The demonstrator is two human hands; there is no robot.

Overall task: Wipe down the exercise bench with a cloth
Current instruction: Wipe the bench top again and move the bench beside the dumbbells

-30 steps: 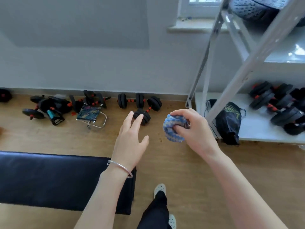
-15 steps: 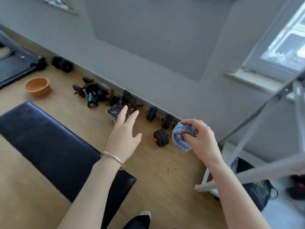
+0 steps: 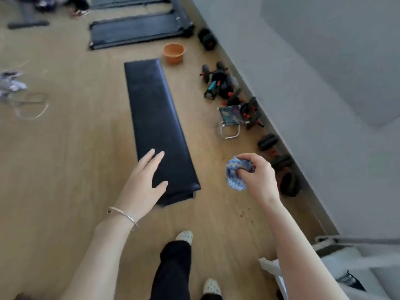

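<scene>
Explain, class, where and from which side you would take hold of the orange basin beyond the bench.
Grip the orange basin by its rim, coming from above: it stands upright with its mouth open upward, and the rim flares slightly outward. Any handles are too blurred to judge.

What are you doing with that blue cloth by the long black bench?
A person is standing at the near end of a long black exercise bench, about to wipe it. The right hand holds a scrunched-up blue and white cloth in the air beside the bench, over the wooden floor. The left hand is open and reaching over the bench's near end. The cloth is not on the bench yet, so wiping has not started.
</scene>
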